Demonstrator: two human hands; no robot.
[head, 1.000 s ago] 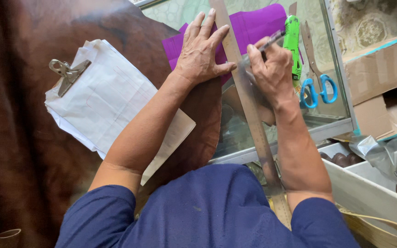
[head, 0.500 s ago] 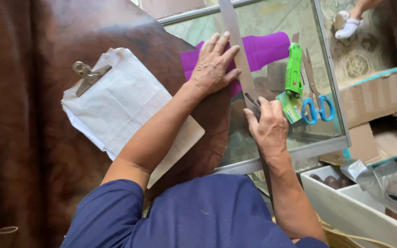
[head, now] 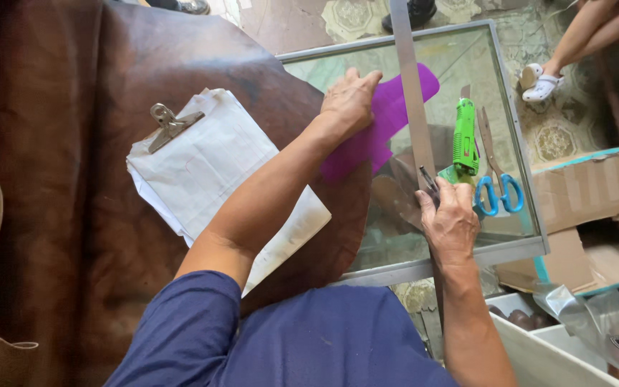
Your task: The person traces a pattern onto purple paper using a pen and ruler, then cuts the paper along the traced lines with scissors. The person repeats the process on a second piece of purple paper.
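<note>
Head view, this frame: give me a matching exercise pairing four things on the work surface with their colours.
Things:
1. scissors handles
2. sheet under the left hand
3. clipped stack of paper
4. hide on the table

Colours:
A. white
B. brown
C. blue
D. purple

Pairs: 1-C, 2-D, 3-A, 4-B

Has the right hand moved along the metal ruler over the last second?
Yes. The right hand has slid down the metal ruler toward the person, from level with the purple piece to beside the scissors' blue handles.
</note>
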